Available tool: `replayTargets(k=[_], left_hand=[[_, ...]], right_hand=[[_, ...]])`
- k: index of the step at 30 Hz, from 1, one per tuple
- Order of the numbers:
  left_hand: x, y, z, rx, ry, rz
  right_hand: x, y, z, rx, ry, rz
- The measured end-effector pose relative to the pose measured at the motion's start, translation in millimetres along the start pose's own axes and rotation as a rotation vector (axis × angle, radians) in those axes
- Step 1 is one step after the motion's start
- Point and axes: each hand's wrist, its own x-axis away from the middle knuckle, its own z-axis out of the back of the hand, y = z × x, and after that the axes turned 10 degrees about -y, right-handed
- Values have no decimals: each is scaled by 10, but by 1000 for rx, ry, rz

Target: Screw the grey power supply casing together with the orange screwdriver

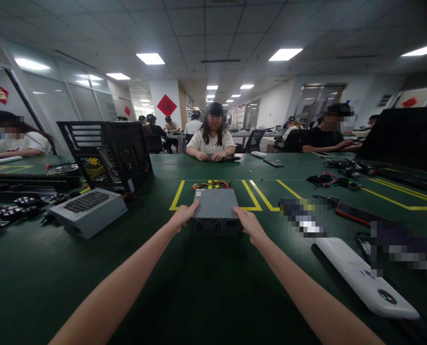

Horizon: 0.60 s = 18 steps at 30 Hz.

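A grey computer power supply (216, 203) is in front of me, its fan grille and socket side facing me. My left hand (185, 215) grips its left side, thumb on the upper edge. On the opposite side my right hand (249, 224) holds it the same way. Behind it a bundle of coloured cables (213, 185) lies by the yellow tape marks. Whether the power supply touches the table or is just above it, I cannot tell. My fingers beneath its sides are partly hidden.
At the left stand a black computer case (107, 155) and a second power supply (89, 211). To the right lie a white power bank-like device (366, 278), a red-edged phone (359, 214) and dark cables (333, 179). A person (213, 139) sits across the green table (155, 287).
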Motion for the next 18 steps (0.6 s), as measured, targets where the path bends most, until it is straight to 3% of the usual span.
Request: replayTargets(k=[8,18], left_hand=[[160,-162,30,73,-69,-3],[55,-202,80,38,163,-66]], right_hand=[[13,27,-23,66,-49,-15],[-125,0,-223,55,-34,-48]])
